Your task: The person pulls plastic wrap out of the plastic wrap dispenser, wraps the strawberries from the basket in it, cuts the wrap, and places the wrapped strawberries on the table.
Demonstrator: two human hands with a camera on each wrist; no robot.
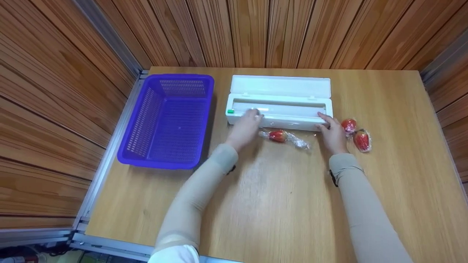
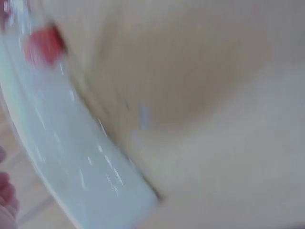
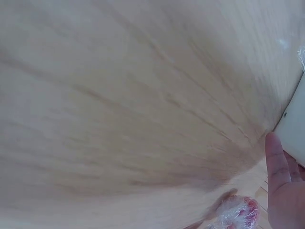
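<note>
A white cling film dispenser (image 1: 281, 123) lies across the table with its lid (image 1: 279, 86) folded back and the roll (image 1: 289, 109) showing inside. My left hand (image 1: 244, 128) is at the front left of the box, fingertips bunched together at the clear film. Glossy streaks of film cross the box front (image 2: 90, 157) in the blurred left wrist view. At the right end, my right hand (image 1: 333, 136) grips the box, thumb (image 3: 275, 160) along its front side and fingers over the edge. A red fruit wrapped in film (image 1: 278, 136) lies before the box, between the hands.
A purple plastic basket (image 1: 161, 165) stands left of the dispenser. Two red film-wrapped fruits (image 1: 362, 140) lie just right of the right hand. A wood-panelled wall (image 1: 248, 33) rises behind the table (image 1: 285, 204). A green slider (image 1: 230, 111) sits at the box's left end.
</note>
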